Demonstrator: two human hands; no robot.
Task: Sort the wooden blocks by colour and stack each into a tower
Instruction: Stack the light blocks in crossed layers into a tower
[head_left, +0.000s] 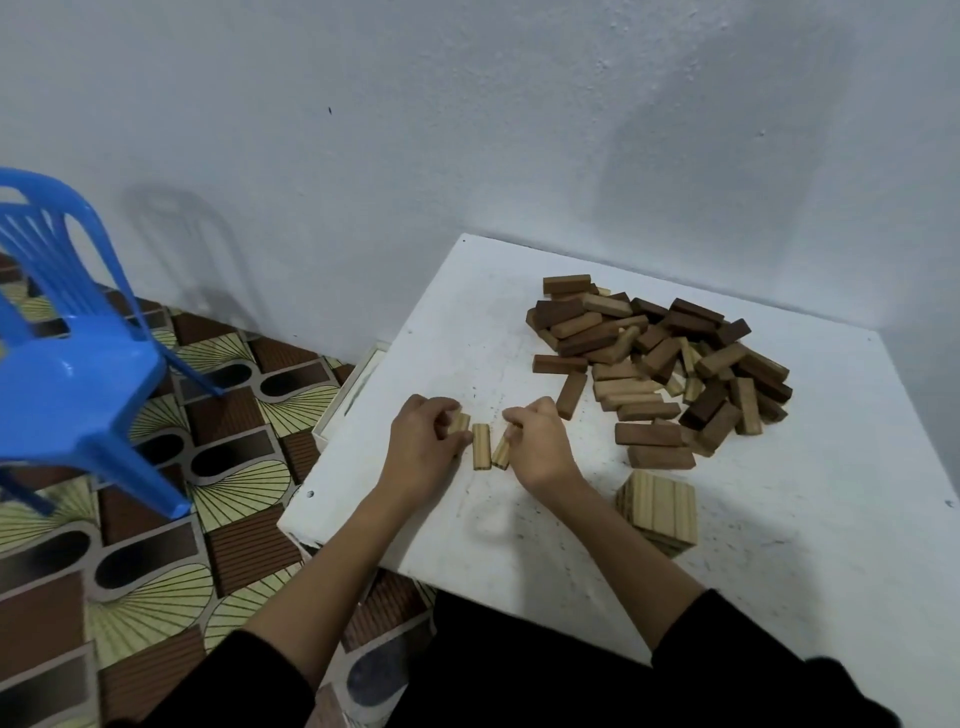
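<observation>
Two bare hands are working side by side near the left edge of the square white-painted table (519, 525). The left hand (421, 447) is curling its fingers around a pale light-wood rectangular block (459, 422), pinching it at the fingertips so that only the block's right part is showing. The right hand (537, 447) is pinching the far end of a second pale ridged wooden block (501, 453), which is lying tilted, its near end leaning toward the left. Between the two hands a third pale wooden block (481, 446) is lying flat on the table, pointing away from the person, just beside the tilted one and free of both hands. Black sleeves (727, 634) are covering both forearms from the elbows down toward the bottom of the view.

To the right of the right wrist, a low square stack of pale ridged wooden blocks (657, 510) is sitting on the table, its top layer laid side by side. Beyond it, toward the far right corner, a loose unsorted heap of light, mid-brown and dark-brown wooden blocks (660, 358) is spreading across the tabletop, with a few brown pieces lying singly at its near edge.

Past the table's left edge, a shallow pale wooden box (347, 395) is partly showing. A blue plastic chair (78, 332) is standing on the patterned brown and yellow floor (156, 519), before a plain grey-white wall (467, 130).
</observation>
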